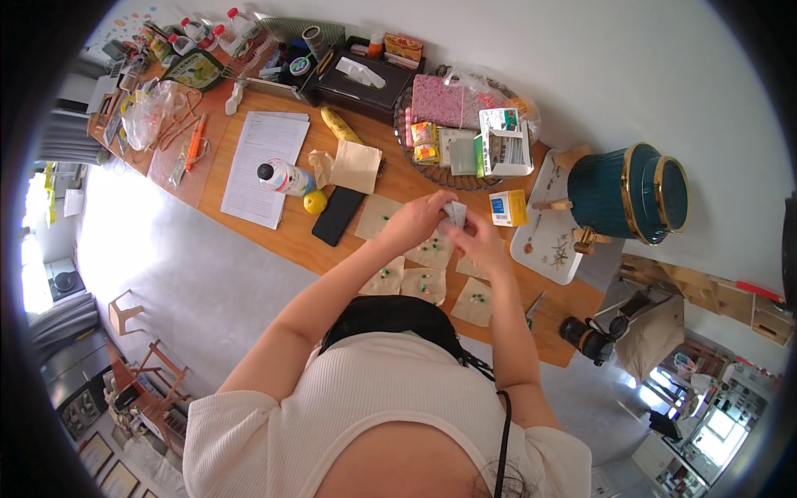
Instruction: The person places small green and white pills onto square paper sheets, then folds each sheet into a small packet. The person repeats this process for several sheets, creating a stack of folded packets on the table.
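Between both hands, above the wooden table, is a small pale grey-white packet (456, 213); its exact kind is unclear. My left hand (414, 218) pinches its upper left side, and my right hand (479, 241) grips it from the lower right. Beneath and around the hands lie several squares of tan paper, among them one at the lower right (471, 305) and one at the lower middle (416, 283). Green-and-white capsules and pale tablets rest on them. A yellow and white medicine box (509, 208) stands right of the hands. The hands partly cover some papers.
Left lie a black phone (338, 216), a lemon (315, 202), a bottle (287, 178), printed sheets (252, 202) and stacked tan paper (356, 167). A glass basket (405, 146) holds boxes. A green drink dispenser (601, 193) stands by a white tray (563, 274). Scissors (532, 309) lie near the right edge.
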The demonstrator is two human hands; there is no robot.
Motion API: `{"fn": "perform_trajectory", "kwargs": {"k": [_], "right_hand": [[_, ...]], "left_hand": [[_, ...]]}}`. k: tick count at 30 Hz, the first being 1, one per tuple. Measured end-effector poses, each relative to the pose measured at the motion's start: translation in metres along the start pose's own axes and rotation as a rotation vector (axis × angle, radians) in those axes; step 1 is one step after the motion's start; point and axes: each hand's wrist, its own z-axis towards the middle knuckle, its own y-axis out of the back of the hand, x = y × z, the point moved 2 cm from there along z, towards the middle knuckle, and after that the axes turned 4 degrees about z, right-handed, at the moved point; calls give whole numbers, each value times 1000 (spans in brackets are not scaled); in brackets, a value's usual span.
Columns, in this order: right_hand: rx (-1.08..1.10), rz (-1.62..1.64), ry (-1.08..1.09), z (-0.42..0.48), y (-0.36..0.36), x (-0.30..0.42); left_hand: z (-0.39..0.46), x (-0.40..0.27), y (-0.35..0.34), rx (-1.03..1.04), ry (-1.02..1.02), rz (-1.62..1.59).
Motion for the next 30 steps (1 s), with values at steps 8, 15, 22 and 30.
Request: {"fn": "perform_trajectory", "kwargs": {"k": [8, 15, 22, 30], "right_hand": [[-243, -280, 264, 8, 38, 60], [-727, -414, 607, 39, 48, 76], [-999, -837, 931, 70, 33, 66], [-933, -807, 783, 74, 52, 40]], "left_hand": [[48, -29, 23, 90, 35, -418], [125, -8, 10, -332, -188, -119], [175, 19, -20, -198, -121, 196], [154, 4, -4, -299, -39, 24]]}}
